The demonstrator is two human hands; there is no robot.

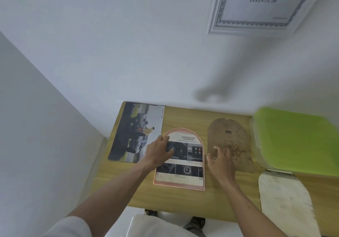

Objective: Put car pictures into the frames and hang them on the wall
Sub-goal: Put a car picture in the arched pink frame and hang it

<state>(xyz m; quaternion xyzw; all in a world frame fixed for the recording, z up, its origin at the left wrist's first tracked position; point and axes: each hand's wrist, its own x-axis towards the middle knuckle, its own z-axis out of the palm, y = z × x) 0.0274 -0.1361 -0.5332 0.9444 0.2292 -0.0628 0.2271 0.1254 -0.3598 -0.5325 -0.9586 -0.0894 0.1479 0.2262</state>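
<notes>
An arch-shaped pink frame lies flat on the wooden table, with a car-interior picture headed "ADVANCED" inside it. My left hand presses on that picture with its fingers bent. To the right lies the brown arch-shaped backing board; my right hand rests on its lower left edge with curled fingers. A car brochure showing a pickup truck lies at the table's left. A white rectangular frame hangs on the wall at top right.
A clear box with a green lid stands at the table's right. A white arch-shaped sheet lies in front of it. White walls meet in a corner to the left of the table.
</notes>
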